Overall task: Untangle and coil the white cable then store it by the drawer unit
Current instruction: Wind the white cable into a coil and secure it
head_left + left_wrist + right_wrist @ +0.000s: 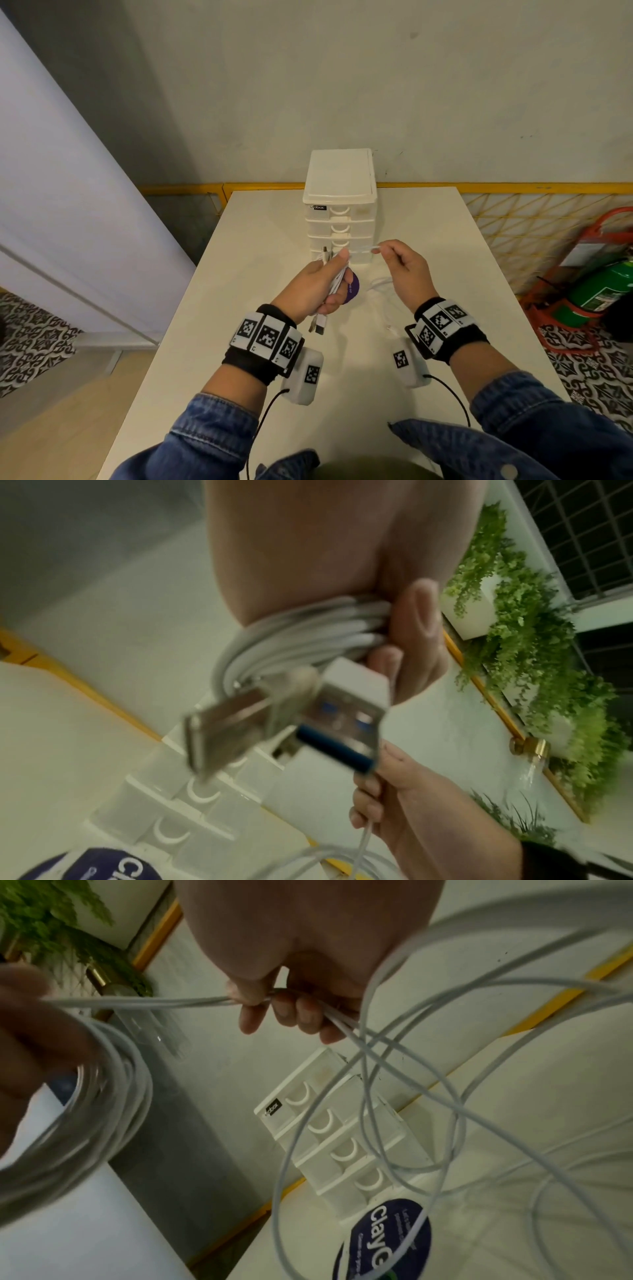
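Observation:
My left hand [322, 284] grips a bundle of white cable coils [308, 634], and two USB plugs [284, 723] hang below the fist. A short run of white cable [363, 247] stretches from it to my right hand [400, 267], which pinches the strand between thumb and fingers [260, 999]. Loose loops of the cable [445, 1096] hang from the right hand down to the table [380, 286]. The white drawer unit [339, 205] stands just beyond both hands.
A round purple-blue lid [352, 289] lies on the white table [239, 308] under my left hand. The table's edges drop off left and right. A green extinguisher [596, 291] stands on the floor at right, behind a yellow grid fence [534, 222].

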{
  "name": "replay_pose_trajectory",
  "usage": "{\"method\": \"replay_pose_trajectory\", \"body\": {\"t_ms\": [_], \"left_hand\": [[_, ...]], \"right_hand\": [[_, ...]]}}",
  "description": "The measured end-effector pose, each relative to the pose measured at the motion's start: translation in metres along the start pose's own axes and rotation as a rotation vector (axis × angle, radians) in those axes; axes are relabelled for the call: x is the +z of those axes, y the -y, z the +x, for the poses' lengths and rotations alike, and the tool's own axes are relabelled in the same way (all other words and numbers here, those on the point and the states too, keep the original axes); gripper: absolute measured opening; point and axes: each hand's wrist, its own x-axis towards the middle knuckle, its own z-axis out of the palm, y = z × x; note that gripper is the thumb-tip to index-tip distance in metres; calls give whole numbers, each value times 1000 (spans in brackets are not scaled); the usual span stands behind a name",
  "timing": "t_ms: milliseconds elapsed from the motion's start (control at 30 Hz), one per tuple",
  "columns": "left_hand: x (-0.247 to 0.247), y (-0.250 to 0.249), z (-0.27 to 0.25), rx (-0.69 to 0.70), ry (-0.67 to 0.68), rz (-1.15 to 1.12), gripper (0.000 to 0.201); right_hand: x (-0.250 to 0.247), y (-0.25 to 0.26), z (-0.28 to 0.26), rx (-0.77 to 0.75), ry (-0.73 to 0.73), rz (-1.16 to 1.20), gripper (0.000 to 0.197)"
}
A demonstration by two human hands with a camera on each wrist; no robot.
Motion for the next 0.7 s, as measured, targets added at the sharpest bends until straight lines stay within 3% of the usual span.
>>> {"method": "replay_pose_trajectory", "body": {"t_ms": [167,300,400,600,700], "left_hand": [[4,-6,0,47,83,-97,52],[7,-12,-3,144,105,-182,38],[8,-15,-5,209,124,-235,50],[4,-24,-4,267,171,-566,37],[0,-26,0,314,165,-708,42]], "right_hand": [[11,-1,-6,4,108,-7,19],[28,0,-17,47,233,-23,22],[40,-1,-29,103,340,-80,25],[49,-7,-45,138,532,-226,24],[50,-12,-48,159,557,-233,23]]}}
